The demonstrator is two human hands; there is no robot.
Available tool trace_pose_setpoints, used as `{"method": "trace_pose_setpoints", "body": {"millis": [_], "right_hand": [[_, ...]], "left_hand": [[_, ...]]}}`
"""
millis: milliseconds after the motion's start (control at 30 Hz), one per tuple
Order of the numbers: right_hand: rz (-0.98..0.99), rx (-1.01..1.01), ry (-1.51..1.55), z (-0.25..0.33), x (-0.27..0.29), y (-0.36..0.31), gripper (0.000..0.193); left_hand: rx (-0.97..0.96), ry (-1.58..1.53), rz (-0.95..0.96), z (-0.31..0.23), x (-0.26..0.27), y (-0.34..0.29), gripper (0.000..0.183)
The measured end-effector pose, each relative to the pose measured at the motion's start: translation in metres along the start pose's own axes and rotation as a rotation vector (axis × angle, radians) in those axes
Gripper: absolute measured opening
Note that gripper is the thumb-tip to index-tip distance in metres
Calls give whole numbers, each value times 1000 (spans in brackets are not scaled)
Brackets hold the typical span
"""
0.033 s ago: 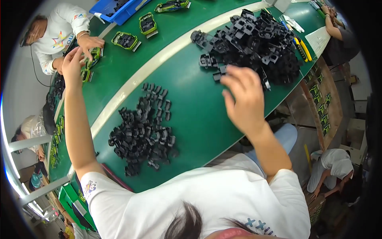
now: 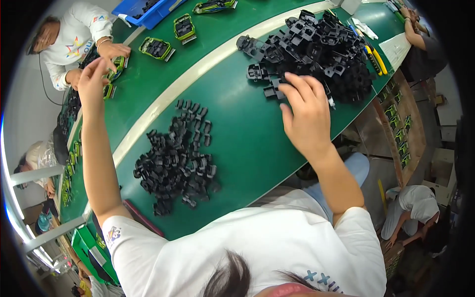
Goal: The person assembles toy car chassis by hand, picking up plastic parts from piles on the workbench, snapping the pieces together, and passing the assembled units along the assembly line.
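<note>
My left arm stretches to the far left, where my left hand (image 2: 92,81) has its fingers drawn together; whatever they hold, if anything, is hidden. Beside it lies a green-and-black toy car body (image 2: 109,90), close to a co-worker's hands (image 2: 113,52). My right hand (image 2: 308,114) hovers at the near edge of a large heap of black plastic parts (image 2: 316,44), fingers apart and nothing visible in them. A loose black part (image 2: 273,89) lies just left of its fingertips. Nearer to me is a second heap of smaller black clips (image 2: 170,166).
Several green-and-black car bodies (image 2: 156,48) stand beyond a pale strip (image 2: 183,84) across the green table (image 2: 247,143). A blue bin (image 2: 148,17) sits at the back. Yellow-handled cutters (image 2: 380,60) lie right of the large heap. Other people sit left and right.
My right hand has shifted slightly right, and its fingers have bent a little. The fingers of my left hand have drawn closer together.
</note>
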State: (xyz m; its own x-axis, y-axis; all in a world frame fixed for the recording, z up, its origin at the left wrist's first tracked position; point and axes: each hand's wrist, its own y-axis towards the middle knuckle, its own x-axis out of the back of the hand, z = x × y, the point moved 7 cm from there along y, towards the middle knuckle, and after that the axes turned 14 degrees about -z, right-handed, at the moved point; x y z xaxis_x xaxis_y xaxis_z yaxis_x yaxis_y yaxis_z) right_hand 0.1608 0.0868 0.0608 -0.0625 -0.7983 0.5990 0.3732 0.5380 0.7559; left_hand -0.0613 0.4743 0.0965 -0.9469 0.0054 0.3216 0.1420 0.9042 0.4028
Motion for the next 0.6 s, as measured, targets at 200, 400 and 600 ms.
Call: {"method": "trace_pose_setpoints", "body": {"millis": [200, 400, 600], "right_hand": [[17, 315, -138, 0, -35, -21, 14], [-152, 173, 457, 37, 2, -24, 17], [49, -114, 930, 41, 3, -54, 31]], "left_hand": [[-92, -209, 289, -107, 6, -195, 13], [154, -335, 432, -98, -3, -285, 12], [592, -433, 352, -58, -18, -317, 27]]}}
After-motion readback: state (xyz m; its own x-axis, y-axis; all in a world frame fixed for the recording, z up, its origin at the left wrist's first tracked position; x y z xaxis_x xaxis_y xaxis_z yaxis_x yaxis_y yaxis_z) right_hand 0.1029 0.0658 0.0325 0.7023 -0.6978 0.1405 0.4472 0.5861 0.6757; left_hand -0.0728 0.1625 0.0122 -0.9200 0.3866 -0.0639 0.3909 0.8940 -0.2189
